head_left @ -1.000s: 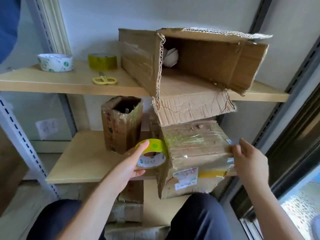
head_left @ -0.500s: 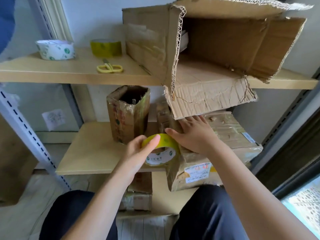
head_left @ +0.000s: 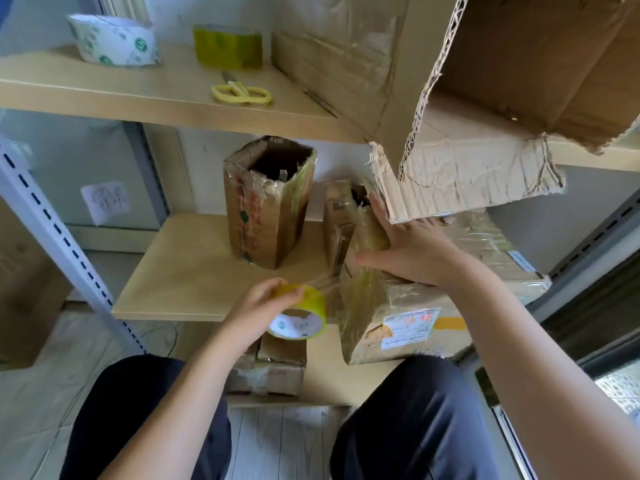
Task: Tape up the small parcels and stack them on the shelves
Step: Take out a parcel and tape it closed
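- Standing on the upper shelf (head_left: 104, 95): white tape roll (head_left: 114, 39), yellow-green roll (head_left: 227, 46), yellow scissors (head_left: 242, 93).
- Stood upright on the middle shelf (head_left: 187, 271): open-topped small box (head_left: 266, 206).
- Gripped by left hand (head_left: 258, 308), fingers curled round it: tape roll (head_left: 301, 318), strip stretched to the parcel (head_left: 398, 313).
- Pressed flat on that parcel's top, fingers straight and spread: right hand (head_left: 412, 251).

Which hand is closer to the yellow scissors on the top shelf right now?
Left. The left hand grips the tape roll almost straight below the yellow scissors, which lie on the top shelf. The right hand presses on the parcel, farther off to their right.
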`<state>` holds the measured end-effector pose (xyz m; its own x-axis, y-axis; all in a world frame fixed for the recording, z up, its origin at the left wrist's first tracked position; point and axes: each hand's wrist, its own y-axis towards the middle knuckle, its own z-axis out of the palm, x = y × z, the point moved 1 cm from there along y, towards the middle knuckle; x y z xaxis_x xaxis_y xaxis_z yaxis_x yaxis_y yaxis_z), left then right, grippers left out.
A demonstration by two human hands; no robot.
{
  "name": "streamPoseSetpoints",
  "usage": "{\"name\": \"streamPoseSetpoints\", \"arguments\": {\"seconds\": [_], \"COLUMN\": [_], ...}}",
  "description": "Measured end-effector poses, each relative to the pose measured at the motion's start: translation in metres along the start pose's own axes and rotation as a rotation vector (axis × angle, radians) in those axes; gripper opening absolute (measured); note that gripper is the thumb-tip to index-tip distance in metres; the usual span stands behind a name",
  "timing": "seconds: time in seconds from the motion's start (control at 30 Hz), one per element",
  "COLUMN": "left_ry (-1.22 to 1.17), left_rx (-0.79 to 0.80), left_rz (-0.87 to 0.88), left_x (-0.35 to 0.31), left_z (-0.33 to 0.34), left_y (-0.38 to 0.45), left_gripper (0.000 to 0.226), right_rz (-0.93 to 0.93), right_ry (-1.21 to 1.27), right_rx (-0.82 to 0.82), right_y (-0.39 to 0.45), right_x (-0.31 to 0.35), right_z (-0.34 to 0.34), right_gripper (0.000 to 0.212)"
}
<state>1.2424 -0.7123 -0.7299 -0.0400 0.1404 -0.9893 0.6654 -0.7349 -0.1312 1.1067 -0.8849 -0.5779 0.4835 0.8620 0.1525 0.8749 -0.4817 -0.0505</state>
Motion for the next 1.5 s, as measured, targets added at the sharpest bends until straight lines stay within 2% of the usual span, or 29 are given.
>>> {"name": "streamPoseSetpoints", "arguments": {"seconds": [0.1, 0.2, 0.27, 0.33, 0.37, 0.4, 0.43, 0.47, 0.53, 0.57, 0.63, 0.67, 0.77, 0.8, 0.87, 0.9, 0.93, 1.0, 1.03, 1.13, 1.23, 1.3, 1.4, 1.43, 1.5], "left_ry": [0.329, 0.418, 0.3, 0.02, -0.179, -0.32, -0.309, -0.221, 0.242, 0.428, 0.549, 0.542, 0.439, 0.359, 0.007, -0.108, -0.138, -0.004, 0.084, 0.358, 0.461, 0.383, -0.077, -0.166, -0.117], "left_rx": [0.035, 0.017, 0.069, 0.116, 0.121, 0.147, 0.158, 0.166, 0.126, 0.088, -0.015, -0.028, 0.123, 0.201, 0.291, 0.277, 0.256, 0.171, 0.114, -0.032, -0.005, 0.039, 0.075, 0.073, 0.092], "left_rz": [-0.085, -0.127, -0.159, -0.197, -0.212, -0.214, -0.208, -0.217, -0.259, -0.272, -0.303, -0.285, -0.337, -0.398, -0.487, -0.483, -0.456, -0.377, -0.366, -0.402, -0.404, -0.388, -0.413, -0.389, -0.293], "left_x": [0.019, 0.022, 0.02, 0.017, 0.022, 0.025, 0.031, 0.033, 0.041, 0.045, 0.045, 0.045, 0.041, 0.038, 0.046, 0.053, 0.054, 0.049, 0.047, 0.045, 0.051, 0.053, 0.057, 0.052, 0.041], "left_z": [0.025, 0.045, 0.04, 0.023, 0.014, 0.005, 0.0, -0.001, 0.015, 0.025, 0.048, 0.055, 0.052, 0.046, 0.034, 0.032, 0.03, 0.037, 0.043, 0.059, 0.067, 0.067, 0.07, 0.074, 0.082], "left_y": [0.007, 0.012, 0.01, 0.005, 0.006, 0.006, 0.007, 0.006, 0.012, 0.018, 0.026, 0.029, 0.023, 0.015, 0.009, 0.009, 0.009, 0.012, 0.015, 0.029, 0.031, 0.028, 0.026, 0.024, 0.025], "left_gripper": [0.036, 0.038, 0.051, 0.036, 0.038, 0.049, 0.056, 0.051, 0.036, 0.044, 0.068, 0.071, 0.068, 0.076, 0.091, 0.089, 0.075, 0.036, 0.034, 0.052, 0.063, 0.058, 0.03, 0.02, 0.018], "right_rz": [-0.004, 0.017, 0.026, 0.047, 0.06, 0.069, 0.073, 0.065, 0.039, 0.033, 0.028, 0.035, 0.038, 0.034, 0.047, 0.052, 0.051, 0.027, 0.011, -0.034, -0.053, -0.053, 0.025, 0.06, 0.103], "right_ry": [-0.015, 0.004, 0.032, 0.065, 0.084, 0.102, 0.114, 0.119, 0.1, 0.074, 0.051, 0.068, 0.166, 0.187, 0.206, 0.217, 0.228, 0.235, 0.24, 0.224, 0.229, 0.288, 0.381, 0.416, 0.502], "right_rx": [-0.021, -0.033, -0.03, -0.022, -0.015, -0.015, -0.021, -0.031, -0.054, -0.056, -0.066, -0.071, -0.083, -0.088, -0.086, -0.078, -0.076, -0.08, -0.085, -0.124, -0.125, -0.129, -0.152, -0.167, -0.191], "right_y": [0.0, -0.004, -0.004, -0.002, 0.0, 0.002, 0.004, 0.005, 0.006, 0.005, 0.003, 0.003, -0.001, -0.001, -0.001, -0.002, -0.002, -0.003, -0.005, -0.006, -0.008, -0.011, -0.016, -0.018, -0.025], "right_x": [0.004, -0.001, -0.008, -0.015, -0.018, -0.021, -0.023, -0.025, -0.023, -0.02, -0.018, -0.02, -0.031, -0.036, -0.044, -0.047, -0.05, -0.054, -0.056, -0.06, -0.066, -0.072, -0.094, -0.102, -0.117], "right_z": [0.007, 0.004, -0.002, -0.006, -0.006, -0.006, -0.005, -0.004, -0.002, -0.002, -0.001, -0.002, -0.009, -0.011, -0.014, -0.015, -0.016, -0.015, -0.016, -0.014, -0.016, -0.022, -0.036, -0.042, -0.053], "right_gripper": [0.081, 0.076, 0.077, 0.075, 0.073, 0.071, 0.07, 0.07, 0.072, 0.073, 0.07, 0.068, 0.062, 0.061, 0.059, 0.059, 0.061, 0.064, 0.063, 0.064, 0.064, 0.053, 0.04, 0.035, 0.015]}}
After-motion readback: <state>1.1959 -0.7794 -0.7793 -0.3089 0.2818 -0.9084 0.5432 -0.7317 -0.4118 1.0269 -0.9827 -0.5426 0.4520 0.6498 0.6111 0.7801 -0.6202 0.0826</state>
